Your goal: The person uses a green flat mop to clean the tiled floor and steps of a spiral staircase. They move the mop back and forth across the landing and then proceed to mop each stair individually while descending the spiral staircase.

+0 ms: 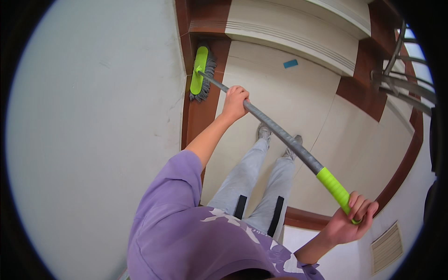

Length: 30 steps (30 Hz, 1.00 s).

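A long grey mop handle (280, 131) crosses the view on a slant, and both hands hold it. My left hand (237, 102) is wrapped around the grey pole, partway down towards the mop head. At the upper end, my right hand (355, 217) grips the tip of the bright green grip sleeve (332, 187). The mop head has a green oval plate (199, 71) with a grey yarn fringe (210, 66). It rests on the brown floor border (206, 113), in the corner between the wall and the lowest stair riser.
Beige stairs (294, 38) with brown ends rise ahead. A small blue flat piece (290, 63) lies on the beige tile floor (273, 84) near the lowest step. On the left stands a scuffed white wall (98, 122). A metal railing (402, 82) is at the right.
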Each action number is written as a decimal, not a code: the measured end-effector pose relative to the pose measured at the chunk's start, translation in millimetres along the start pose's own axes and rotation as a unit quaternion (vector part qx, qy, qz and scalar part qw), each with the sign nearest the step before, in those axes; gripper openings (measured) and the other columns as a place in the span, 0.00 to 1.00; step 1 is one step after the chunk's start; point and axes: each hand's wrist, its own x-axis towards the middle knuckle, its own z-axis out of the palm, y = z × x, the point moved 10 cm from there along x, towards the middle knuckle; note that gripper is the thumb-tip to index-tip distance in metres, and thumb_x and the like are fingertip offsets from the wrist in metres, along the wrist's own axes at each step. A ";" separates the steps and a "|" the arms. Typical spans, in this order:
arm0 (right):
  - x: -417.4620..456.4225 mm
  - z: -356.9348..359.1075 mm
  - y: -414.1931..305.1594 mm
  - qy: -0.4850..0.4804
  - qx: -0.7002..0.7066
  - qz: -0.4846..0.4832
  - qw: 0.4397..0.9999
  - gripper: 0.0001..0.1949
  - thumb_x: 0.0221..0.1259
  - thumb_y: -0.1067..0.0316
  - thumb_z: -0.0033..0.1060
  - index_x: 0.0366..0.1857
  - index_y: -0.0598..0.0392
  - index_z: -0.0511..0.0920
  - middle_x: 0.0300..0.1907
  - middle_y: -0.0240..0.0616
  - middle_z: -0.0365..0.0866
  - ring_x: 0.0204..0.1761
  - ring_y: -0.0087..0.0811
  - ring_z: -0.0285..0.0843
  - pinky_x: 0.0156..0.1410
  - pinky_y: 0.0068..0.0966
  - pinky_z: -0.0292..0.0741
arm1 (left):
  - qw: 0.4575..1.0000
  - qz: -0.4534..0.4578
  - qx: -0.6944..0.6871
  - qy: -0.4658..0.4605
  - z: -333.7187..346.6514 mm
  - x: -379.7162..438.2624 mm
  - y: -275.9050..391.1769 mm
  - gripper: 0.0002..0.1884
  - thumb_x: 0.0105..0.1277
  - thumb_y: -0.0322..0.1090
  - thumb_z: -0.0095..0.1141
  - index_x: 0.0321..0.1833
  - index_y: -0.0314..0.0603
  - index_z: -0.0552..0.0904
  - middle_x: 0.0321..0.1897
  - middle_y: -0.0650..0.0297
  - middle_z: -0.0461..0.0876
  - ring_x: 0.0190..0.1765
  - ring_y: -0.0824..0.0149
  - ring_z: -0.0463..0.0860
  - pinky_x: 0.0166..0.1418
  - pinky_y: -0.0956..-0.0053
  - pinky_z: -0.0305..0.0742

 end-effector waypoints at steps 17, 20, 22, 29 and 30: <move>-20.8 -155.5 -303.7 0.074 0.060 -0.046 0.994 0.17 0.63 0.65 0.41 0.14 0.42 0.56 0.09 0.24 0.50 0.13 0.22 0.49 0.26 0.26 0.57 | 0.963 0.128 -0.153 -0.180 116.5 -79.6 353.4 0.05 0.42 0.36 0.64 0.21 0.50 0.81 0.22 0.62 0.80 0.37 0.57 0.80 0.49 0.61 0.66; 13.4 -147.7 -218.5 0.209 -0.086 -0.027 0.974 0.14 0.70 0.72 0.41 0.22 0.54 0.71 0.13 0.24 0.47 0.20 0.18 0.46 0.29 0.20 0.52 | 0.970 0.065 -0.072 -0.223 107.4 -47.3 261.5 0.07 0.39 0.34 0.66 0.24 0.52 0.83 0.24 0.62 0.80 0.39 0.55 0.80 0.49 0.56 0.69; 29.7 -119.1 -116.4 0.183 -0.014 0.050 0.982 0.08 0.68 0.70 0.46 0.33 0.58 0.76 0.13 0.23 0.49 0.18 0.18 0.46 0.27 0.20 0.52 | 0.992 -0.024 -0.001 -0.123 68.9 -18.6 162.5 0.09 0.38 0.34 0.69 0.23 0.51 0.82 0.28 0.61 0.81 0.42 0.54 0.79 0.50 0.58 0.70; 43.6 -78.7 13.4 0.072 0.001 0.089 0.993 0.08 0.70 0.68 0.36 0.35 0.55 0.69 0.11 0.23 0.49 0.13 0.20 0.46 0.29 0.21 0.57 | 0.964 0.055 0.104 -0.238 94.4 30.2 32.7 0.04 0.42 0.33 0.63 0.21 0.46 0.82 0.24 0.56 0.81 0.38 0.48 0.80 0.45 0.56 0.74; 57.0 -93.6 4.7 0.070 -0.008 0.110 0.991 0.07 0.69 0.69 0.37 0.35 0.56 0.69 0.11 0.23 0.49 0.14 0.19 0.47 0.30 0.21 0.58 | 0.966 0.085 0.113 -0.217 104.8 36.7 55.4 0.05 0.42 0.35 0.64 0.21 0.46 0.82 0.24 0.56 0.81 0.38 0.49 0.80 0.45 0.57 0.74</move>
